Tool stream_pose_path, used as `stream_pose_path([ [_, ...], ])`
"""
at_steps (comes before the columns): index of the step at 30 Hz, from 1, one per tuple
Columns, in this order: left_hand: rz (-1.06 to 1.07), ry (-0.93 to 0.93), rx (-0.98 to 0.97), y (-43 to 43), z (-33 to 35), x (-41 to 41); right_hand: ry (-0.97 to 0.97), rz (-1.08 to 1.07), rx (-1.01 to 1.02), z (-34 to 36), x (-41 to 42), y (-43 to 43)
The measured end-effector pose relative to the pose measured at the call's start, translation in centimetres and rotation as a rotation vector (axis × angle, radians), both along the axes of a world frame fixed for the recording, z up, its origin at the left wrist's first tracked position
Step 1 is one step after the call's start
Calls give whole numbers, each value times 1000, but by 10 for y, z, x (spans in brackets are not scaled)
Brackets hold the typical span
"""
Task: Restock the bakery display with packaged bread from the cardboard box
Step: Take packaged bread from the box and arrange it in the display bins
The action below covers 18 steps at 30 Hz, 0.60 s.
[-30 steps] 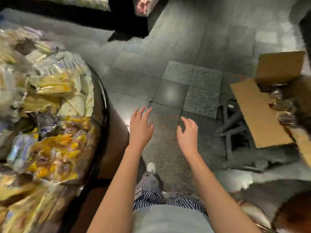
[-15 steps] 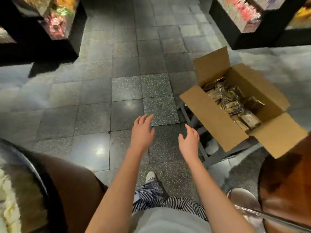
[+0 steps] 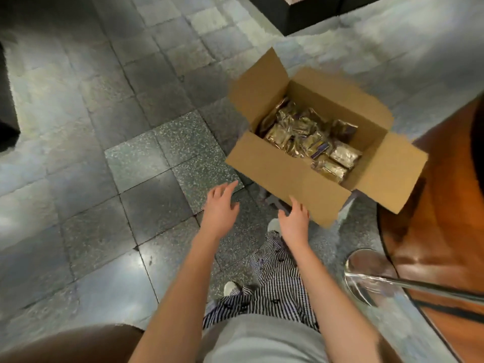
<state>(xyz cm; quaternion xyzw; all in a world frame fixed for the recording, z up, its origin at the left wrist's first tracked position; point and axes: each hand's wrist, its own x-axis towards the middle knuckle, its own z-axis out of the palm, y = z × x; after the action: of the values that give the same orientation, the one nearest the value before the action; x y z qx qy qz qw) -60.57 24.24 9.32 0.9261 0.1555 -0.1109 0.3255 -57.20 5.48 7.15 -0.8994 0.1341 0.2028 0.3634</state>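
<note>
The grey tiled floor is filling most of the frame. A curved brown wooden surface is taking up the right edge; whether it is part of the display cannot be told. The box is sitting right of centre with all four flaps standing out, and something grey beneath is lifting it off the floor. The person is standing at the bottom centre in striped trousers, both bare arms reaching up the frame toward the box. A shiny metal post base is resting on the floor at lower right, just beside the wooden surface. Inside the box, the bread is lying in gold-and-purple packs, loosely heaped and covering the bottom.

The left hand is hovering over the floor just left of the box's near corner, its grip slack: fingers spread and nearly straight, holding nothing. The right hand is reaching at the lower edge of the near flap, its grip likewise loose and empty; whether the fingertips are touching the cardboard cannot be told.

The step in hand is looking like the reach into the box for a fresh load. The next move is probably calling for both hands to rise over the near flap, come down among the packs, and close gently on a few without crushing the wrappers.
</note>
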Motion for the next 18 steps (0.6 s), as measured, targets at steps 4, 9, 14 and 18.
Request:
stream_pose_path([
  [4,-27,3,21,1,-10,59,25,-55,31,-9,52,-9],
  [9,-11,65,16,-18,-25,158,53,-137,35,-18,153,-35],
  [14,-44,146,1,-49,-41,240,108,-160,1,-40,226,-61],
  [18,-4,195,-101,-64,-65,291,156,-119,-47,-71,273,-76],
])
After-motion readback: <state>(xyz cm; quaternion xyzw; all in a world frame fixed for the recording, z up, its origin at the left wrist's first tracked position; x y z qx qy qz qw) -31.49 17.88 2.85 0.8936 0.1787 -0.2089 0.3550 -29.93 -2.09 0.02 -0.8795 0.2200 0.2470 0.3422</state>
